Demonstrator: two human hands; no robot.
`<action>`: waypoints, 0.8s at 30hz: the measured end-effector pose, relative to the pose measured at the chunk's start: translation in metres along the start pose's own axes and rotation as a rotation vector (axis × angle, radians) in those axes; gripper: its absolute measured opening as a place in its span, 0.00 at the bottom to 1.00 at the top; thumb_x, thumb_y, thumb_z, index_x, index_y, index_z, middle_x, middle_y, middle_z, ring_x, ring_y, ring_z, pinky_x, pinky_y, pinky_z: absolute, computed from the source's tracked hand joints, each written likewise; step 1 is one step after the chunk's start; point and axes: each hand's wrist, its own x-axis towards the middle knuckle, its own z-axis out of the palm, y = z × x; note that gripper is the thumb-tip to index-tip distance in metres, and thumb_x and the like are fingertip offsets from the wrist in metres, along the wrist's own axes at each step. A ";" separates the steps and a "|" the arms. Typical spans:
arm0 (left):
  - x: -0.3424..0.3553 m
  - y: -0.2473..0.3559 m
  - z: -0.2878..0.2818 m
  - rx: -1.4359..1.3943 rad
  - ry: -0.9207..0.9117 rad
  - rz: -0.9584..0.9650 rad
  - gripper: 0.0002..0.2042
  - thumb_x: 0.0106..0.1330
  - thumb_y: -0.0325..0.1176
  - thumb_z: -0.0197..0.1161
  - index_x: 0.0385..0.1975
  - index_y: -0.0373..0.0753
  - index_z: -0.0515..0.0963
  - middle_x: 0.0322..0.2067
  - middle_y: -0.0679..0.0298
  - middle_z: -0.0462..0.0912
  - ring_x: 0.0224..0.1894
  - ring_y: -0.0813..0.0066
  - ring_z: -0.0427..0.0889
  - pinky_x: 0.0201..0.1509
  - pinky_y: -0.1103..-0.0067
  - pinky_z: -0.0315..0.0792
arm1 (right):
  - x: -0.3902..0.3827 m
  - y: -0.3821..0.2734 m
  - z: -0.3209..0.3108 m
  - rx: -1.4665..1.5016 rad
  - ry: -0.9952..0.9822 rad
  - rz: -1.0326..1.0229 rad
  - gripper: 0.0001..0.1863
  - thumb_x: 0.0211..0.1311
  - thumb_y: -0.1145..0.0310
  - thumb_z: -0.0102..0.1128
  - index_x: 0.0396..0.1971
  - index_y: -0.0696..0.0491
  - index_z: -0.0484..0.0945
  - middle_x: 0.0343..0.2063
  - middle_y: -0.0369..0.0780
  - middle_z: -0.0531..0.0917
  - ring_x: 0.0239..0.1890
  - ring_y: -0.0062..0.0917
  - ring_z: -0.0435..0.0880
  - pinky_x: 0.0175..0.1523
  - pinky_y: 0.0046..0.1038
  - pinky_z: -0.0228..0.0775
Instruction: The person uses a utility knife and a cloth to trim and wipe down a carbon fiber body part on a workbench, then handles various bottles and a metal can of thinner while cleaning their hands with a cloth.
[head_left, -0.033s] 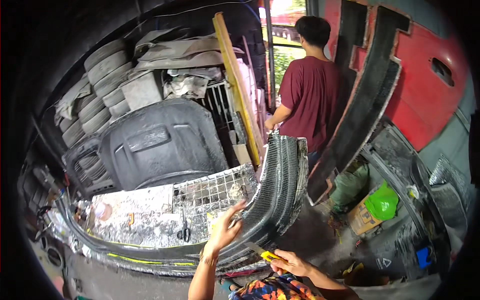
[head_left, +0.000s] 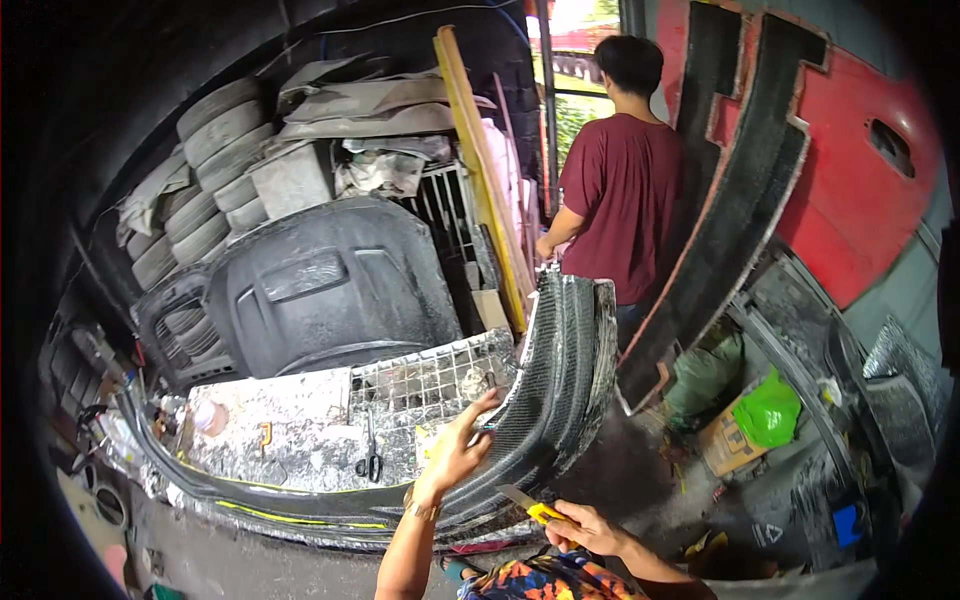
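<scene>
Carbon panel [head_left: 560, 390] unmoved; left hand [head_left: 462, 445] still pressing.

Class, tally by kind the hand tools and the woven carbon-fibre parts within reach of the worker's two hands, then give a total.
Yellow-handled utility knife, in the right hand: 1
Scissors, lying on the silver-covered bench: 1
Curved woven carbon-fibre panel, touched by the left hand: 1
Total: 3

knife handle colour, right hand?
Yellow handle on the utility knife in the right hand; head view.
</scene>
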 end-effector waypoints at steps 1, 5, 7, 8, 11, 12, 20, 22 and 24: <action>0.022 0.022 0.012 -0.031 -0.094 -0.117 0.24 0.54 0.22 0.56 0.54 0.42 0.67 0.64 0.62 0.61 0.44 0.60 0.79 0.44 0.72 0.73 | -0.008 -0.001 -0.016 0.016 0.032 -0.019 0.12 0.67 0.61 0.51 0.32 0.54 0.69 0.24 0.31 0.74 0.22 0.09 0.72 0.25 0.12 0.65; 0.053 0.013 0.035 0.239 -0.098 0.038 0.29 0.52 0.22 0.55 0.58 0.45 0.62 0.64 0.61 0.59 0.43 0.56 0.78 0.44 0.70 0.73 | -0.025 0.008 -0.044 0.089 0.050 -0.028 0.11 0.66 0.61 0.52 0.33 0.54 0.69 0.23 0.32 0.75 0.21 0.09 0.72 0.25 0.12 0.65; 0.063 0.010 0.043 0.344 -0.071 0.106 0.31 0.51 0.22 0.55 0.59 0.46 0.59 0.64 0.60 0.59 0.43 0.55 0.78 0.45 0.69 0.73 | -0.031 0.005 -0.052 0.104 0.060 -0.030 0.11 0.66 0.61 0.51 0.33 0.54 0.70 0.23 0.32 0.75 0.22 0.09 0.72 0.25 0.12 0.65; 0.068 0.003 0.047 0.402 -0.026 0.225 0.33 0.51 0.22 0.54 0.61 0.47 0.57 0.64 0.60 0.59 0.41 0.56 0.78 0.43 0.68 0.73 | -0.033 0.002 -0.055 0.117 0.055 -0.036 0.11 0.66 0.61 0.51 0.34 0.55 0.70 0.24 0.33 0.75 0.22 0.10 0.73 0.26 0.13 0.66; 0.075 0.002 0.051 0.411 -0.081 0.128 0.33 0.51 0.23 0.55 0.61 0.47 0.57 0.63 0.60 0.60 0.41 0.54 0.78 0.44 0.66 0.72 | -0.040 0.000 -0.066 0.104 0.050 -0.026 0.17 0.68 0.64 0.49 0.50 0.60 0.69 0.25 0.33 0.76 0.24 0.12 0.73 0.30 0.15 0.66; 0.077 0.010 0.051 0.382 -0.140 0.015 0.34 0.51 0.23 0.56 0.62 0.47 0.56 0.63 0.59 0.60 0.45 0.52 0.77 0.45 0.65 0.72 | -0.042 0.001 -0.071 0.131 0.059 -0.023 0.18 0.67 0.64 0.49 0.50 0.60 0.69 0.26 0.34 0.76 0.25 0.12 0.73 0.31 0.16 0.66; 0.091 0.005 0.024 0.425 0.010 0.293 0.24 0.54 0.27 0.57 0.54 0.46 0.69 0.52 0.59 0.72 0.34 0.58 0.80 0.40 0.68 0.74 | -0.072 -0.058 -0.082 0.205 0.265 -0.224 0.18 0.63 0.66 0.53 0.48 0.62 0.69 0.27 0.42 0.77 0.23 0.22 0.77 0.31 0.23 0.73; 0.120 0.012 0.012 0.489 -0.016 0.308 0.25 0.56 0.28 0.56 0.56 0.48 0.66 0.42 0.57 0.77 0.32 0.57 0.80 0.37 0.66 0.74 | -0.077 -0.066 -0.094 0.144 0.411 -0.297 0.18 0.62 0.65 0.54 0.46 0.61 0.69 0.25 0.42 0.77 0.21 0.24 0.77 0.27 0.25 0.73; 0.157 0.035 0.003 0.469 -0.122 0.283 0.30 0.54 0.28 0.56 0.61 0.50 0.61 0.32 0.53 0.79 0.30 0.55 0.79 0.36 0.65 0.73 | -0.078 -0.069 -0.111 0.061 0.521 -0.398 0.18 0.61 0.63 0.56 0.44 0.61 0.68 0.22 0.42 0.77 0.19 0.25 0.77 0.25 0.26 0.73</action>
